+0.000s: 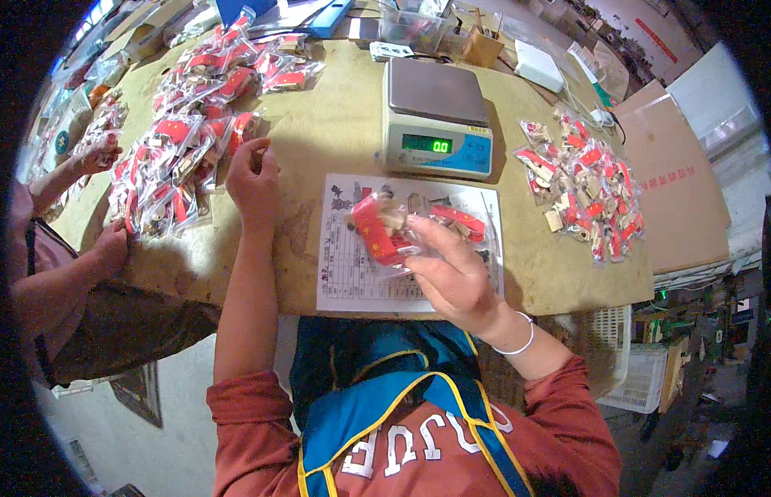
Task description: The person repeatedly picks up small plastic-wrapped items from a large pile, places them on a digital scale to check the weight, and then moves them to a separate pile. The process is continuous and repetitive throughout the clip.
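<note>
My right hand (457, 273) pinches a clear plastic bag (379, 230) above a printed form (360, 292). Inside the bag are a red piece with yellow stars and small wooden parts, slightly blurred. Another such bag (458, 222) lies on the form, partly behind my fingers. My left hand (254, 180) is at the right side of a large heap of similar bags (168, 168), its curled fingertips beside a red-printed bag (241, 129); whether they grip it I cannot tell. Beyond the form stands an electronic scale (435, 115), its metal pan bare and its display lit at zero.
A smaller pile of bags (584, 180) lies at right, beside a cardboard sheet (668, 180). A co-worker's hands (109, 248) are at the heap's left. A clear plastic bin (413, 28) and a wooden pen holder (483, 46) stand behind the scale.
</note>
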`<state>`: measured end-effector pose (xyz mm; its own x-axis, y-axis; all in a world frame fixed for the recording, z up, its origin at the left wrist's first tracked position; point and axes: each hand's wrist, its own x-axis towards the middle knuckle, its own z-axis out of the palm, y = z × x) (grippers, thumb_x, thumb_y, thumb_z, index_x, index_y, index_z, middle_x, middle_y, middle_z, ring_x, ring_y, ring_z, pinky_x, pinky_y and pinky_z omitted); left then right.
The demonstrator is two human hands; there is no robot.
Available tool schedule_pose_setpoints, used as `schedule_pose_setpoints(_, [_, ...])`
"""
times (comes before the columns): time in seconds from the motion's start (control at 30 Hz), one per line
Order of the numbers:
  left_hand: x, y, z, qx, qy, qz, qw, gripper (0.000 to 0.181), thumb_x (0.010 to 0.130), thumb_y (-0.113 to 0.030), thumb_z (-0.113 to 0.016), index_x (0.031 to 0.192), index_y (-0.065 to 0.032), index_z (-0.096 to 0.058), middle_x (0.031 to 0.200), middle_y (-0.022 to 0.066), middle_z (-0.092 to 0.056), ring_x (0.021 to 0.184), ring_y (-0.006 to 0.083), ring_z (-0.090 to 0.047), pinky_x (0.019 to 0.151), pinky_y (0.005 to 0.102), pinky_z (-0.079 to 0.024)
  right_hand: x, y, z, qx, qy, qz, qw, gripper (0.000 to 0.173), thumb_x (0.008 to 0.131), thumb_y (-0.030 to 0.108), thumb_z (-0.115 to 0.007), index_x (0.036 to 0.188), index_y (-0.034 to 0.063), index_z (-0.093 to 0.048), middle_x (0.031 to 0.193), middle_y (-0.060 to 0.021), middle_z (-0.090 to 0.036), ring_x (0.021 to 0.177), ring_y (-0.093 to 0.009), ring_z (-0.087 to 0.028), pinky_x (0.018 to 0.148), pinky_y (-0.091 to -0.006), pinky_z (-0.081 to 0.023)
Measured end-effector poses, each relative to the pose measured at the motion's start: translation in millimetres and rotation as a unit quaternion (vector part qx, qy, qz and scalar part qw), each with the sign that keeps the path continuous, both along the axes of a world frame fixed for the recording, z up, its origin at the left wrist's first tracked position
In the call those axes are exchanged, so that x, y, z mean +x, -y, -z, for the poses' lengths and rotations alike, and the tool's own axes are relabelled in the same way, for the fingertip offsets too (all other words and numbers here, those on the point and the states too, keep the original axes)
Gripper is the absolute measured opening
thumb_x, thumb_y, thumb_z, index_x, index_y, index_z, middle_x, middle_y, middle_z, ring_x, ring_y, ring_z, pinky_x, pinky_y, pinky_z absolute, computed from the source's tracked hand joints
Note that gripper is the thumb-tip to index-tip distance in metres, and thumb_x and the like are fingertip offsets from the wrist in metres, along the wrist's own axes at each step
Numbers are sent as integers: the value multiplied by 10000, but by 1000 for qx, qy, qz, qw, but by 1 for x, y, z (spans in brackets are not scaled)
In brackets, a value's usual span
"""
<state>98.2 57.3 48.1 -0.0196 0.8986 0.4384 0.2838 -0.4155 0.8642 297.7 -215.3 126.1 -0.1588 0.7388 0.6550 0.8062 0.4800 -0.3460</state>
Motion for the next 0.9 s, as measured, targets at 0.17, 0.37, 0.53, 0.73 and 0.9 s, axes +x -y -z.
schedule_pose_setpoints(0.17, [1,-4,5,41,33,5,999,175,905,-75,-660,1056,-21,-728,800,42,-685,685,110,-628,664,271,-516,-15,9,3,-125,164,61,976,253,800,124,-784,1031,49,-713,1380,-194,-583,1268,-358,-580,1113,-507,-428])
schedule_pose_setpoints(0.37, [4,-3,6,36,12,3,999,194,891,-72,-674,1070,-32,-736,792,43,-684,680,117,-622,671,282,-517,-7,18,-4,-138,133,43,981,390,764,231,-814,1127,110,-735,1466,-154,-523,1381,-332,-470,1197,-551,-273])
schedule_pose_setpoints(0.53, [1,2,1,42,-57,0,997,220,879,-71,-683,1092,-49,-734,820,45,-685,698,132,-636,696,293,-527,-10,11,-3,-152,165,22,974,420,754,233,-821,1150,121,-733,1468,-151,-531,1376,-332,-484,1182,-562,-296])
schedule_pose_setpoints(0.73, [-6,29,-7,16,-137,54,989,263,874,-55,-694,1135,-42,-722,934,68,-715,777,147,-666,765,293,-555,62,7,-22,-57,98,123,986,407,821,247,-785,1198,115,-707,1429,-174,-575,1355,-342,-510,1191,-538,-282])
schedule_pose_setpoints(0.9, [-19,92,-29,12,-180,235,955,353,814,-68,-783,1158,-57,-704,892,90,-686,708,177,-648,641,313,-541,160,-2,-18,32,-55,283,957,227,950,32,-644,1169,39,-706,1355,-152,-622,1269,-300,-585,1036,-396,-495])
